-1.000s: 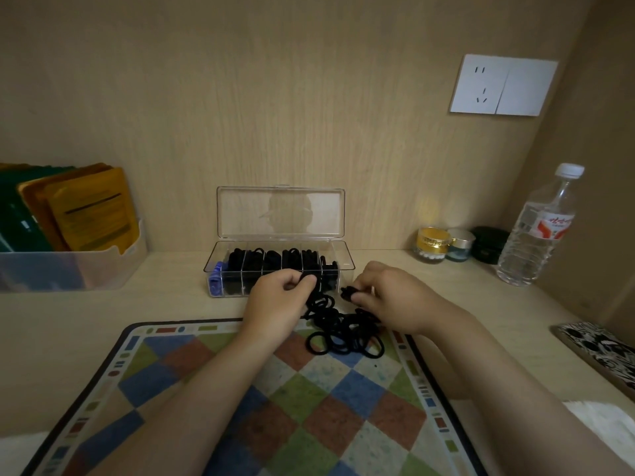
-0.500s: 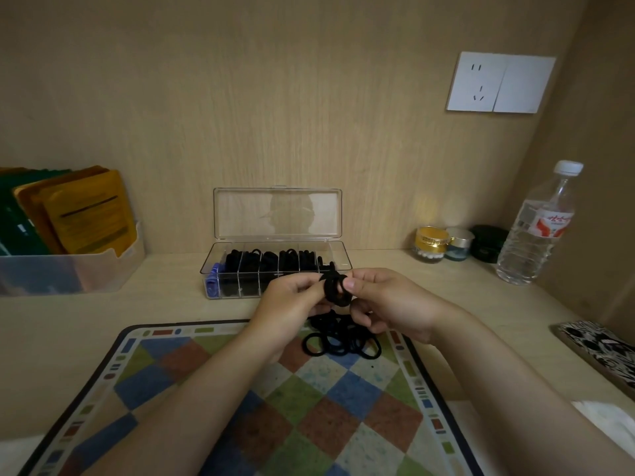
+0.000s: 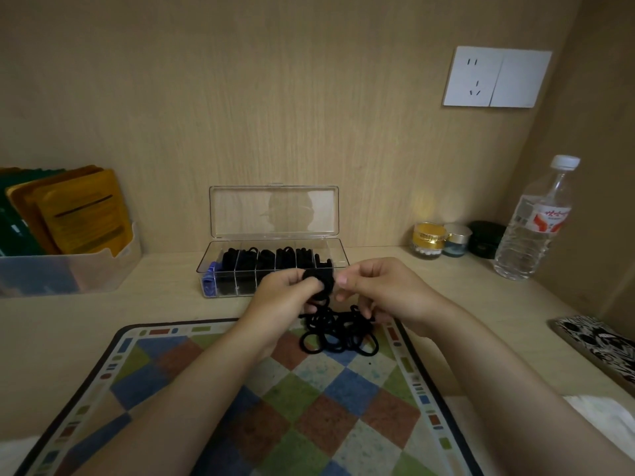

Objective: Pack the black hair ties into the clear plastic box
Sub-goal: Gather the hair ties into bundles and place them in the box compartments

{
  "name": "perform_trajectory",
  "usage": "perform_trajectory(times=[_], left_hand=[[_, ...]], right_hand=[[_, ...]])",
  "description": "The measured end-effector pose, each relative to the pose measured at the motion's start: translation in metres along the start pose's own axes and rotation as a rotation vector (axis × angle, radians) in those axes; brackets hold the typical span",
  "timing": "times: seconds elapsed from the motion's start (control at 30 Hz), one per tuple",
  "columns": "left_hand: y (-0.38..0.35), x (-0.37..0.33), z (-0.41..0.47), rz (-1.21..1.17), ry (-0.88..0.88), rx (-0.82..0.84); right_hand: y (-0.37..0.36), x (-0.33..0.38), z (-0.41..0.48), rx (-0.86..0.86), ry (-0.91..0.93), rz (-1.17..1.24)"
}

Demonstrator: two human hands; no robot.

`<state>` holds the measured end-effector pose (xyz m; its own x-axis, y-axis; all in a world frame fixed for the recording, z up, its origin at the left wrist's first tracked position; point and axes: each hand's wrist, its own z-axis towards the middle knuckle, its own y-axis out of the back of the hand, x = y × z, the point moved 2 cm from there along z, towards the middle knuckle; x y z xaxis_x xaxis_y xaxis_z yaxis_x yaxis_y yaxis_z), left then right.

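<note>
A small bundle of black hair ties (image 3: 319,282) is pinched between my left hand (image 3: 282,296) and my right hand (image 3: 378,293), lifted a little above the desk, just in front of the clear plastic box. The clear plastic box (image 3: 220,261) stands open against the back wall, lid up, its divided compartments holding several black ties; a blue item sits at its left end. A loose pile of black hair ties (image 3: 338,333) lies on the far edge of the checkered mat (image 3: 261,407), below my hands.
A translucent bin with yellow and green packets (image 3: 68,242) stands at the left. Small jars (image 3: 431,239), a black case (image 3: 486,238) and a water bottle (image 3: 536,221) stand at the back right. A black-and-white patterned object (image 3: 598,341) lies at the right edge.
Both hands rose from the pile with a few ties and brought them together into a bundle in front of the box. The bundle now sits a little closer to the box.
</note>
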<state>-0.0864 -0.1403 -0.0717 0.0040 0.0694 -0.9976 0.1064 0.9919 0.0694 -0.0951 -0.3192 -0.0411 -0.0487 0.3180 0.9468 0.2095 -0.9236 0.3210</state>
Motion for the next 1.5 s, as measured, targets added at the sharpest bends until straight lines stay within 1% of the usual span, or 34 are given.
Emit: perform_trajectory(times=[0.07, 0.13, 0.2, 0.27, 0.33, 0.53, 0.63, 0.73, 0.83, 0.9, 0.93, 1.0, 1.07, 1.13, 1.2, 1.23, 1.4, 1.5], left_hand=[[0.008, -0.004, 0.001, 0.072, -0.011, -0.070], [0.015, -0.008, 0.001, 0.188, -0.025, -0.116], [0.020, -0.010, 0.000, 0.259, -0.005, -0.128], [0.021, -0.011, -0.002, 0.308, 0.015, -0.121], [0.019, -0.011, -0.002, 0.325, 0.006, -0.109], [0.013, -0.006, -0.005, 0.312, -0.053, -0.105], [0.012, -0.005, -0.006, 0.318, -0.059, -0.117], [0.009, -0.004, -0.007, 0.313, -0.059, -0.112], [0.007, -0.005, -0.008, 0.312, -0.071, -0.116], [0.007, -0.005, -0.007, 0.320, -0.079, -0.138], [0.008, -0.005, -0.007, 0.318, -0.082, -0.152], [0.009, -0.004, -0.007, 0.301, -0.091, -0.171], [0.009, -0.004, -0.006, 0.273, -0.095, -0.168], [0.007, -0.003, -0.006, 0.245, -0.086, -0.124], [0.001, -0.003, -0.008, 0.200, -0.065, -0.043], [-0.002, -0.003, -0.008, 0.170, -0.062, -0.011], [-0.005, -0.004, -0.009, 0.028, -0.016, 0.094], [-0.005, -0.003, -0.008, -0.129, 0.052, 0.191]], right_hand=[[0.011, 0.001, 0.000, -0.097, 0.048, -0.035], [0.024, -0.001, 0.000, -0.155, 0.123, -0.233], [0.030, -0.006, 0.000, -0.095, 0.130, -0.417], [0.030, -0.010, -0.002, 0.016, 0.060, -0.489], [0.028, -0.011, -0.005, 0.082, 0.009, -0.553], [0.020, -0.009, -0.010, 0.094, -0.016, -0.651], [0.013, -0.008, -0.010, 0.163, 0.012, -0.801], [0.008, -0.008, -0.006, 0.106, 0.060, -0.901], [0.005, -0.007, -0.004, 0.085, 0.117, -0.860], [0.007, -0.008, -0.002, 0.043, 0.138, -0.760], [0.009, -0.007, -0.001, 0.013, 0.144, -0.653], [0.010, -0.005, -0.001, 0.009, 0.162, -0.349], [0.009, -0.002, -0.004, 0.083, 0.129, -0.058], [0.003, 0.000, -0.007, 0.192, 0.075, 0.098], [-0.005, 0.001, -0.007, 0.247, 0.062, 0.147], [-0.007, 0.000, -0.006, 0.238, 0.064, 0.141], [-0.013, 0.001, -0.003, 0.062, 0.062, 0.116], [-0.013, -0.002, -0.001, -0.058, 0.069, 0.016]])
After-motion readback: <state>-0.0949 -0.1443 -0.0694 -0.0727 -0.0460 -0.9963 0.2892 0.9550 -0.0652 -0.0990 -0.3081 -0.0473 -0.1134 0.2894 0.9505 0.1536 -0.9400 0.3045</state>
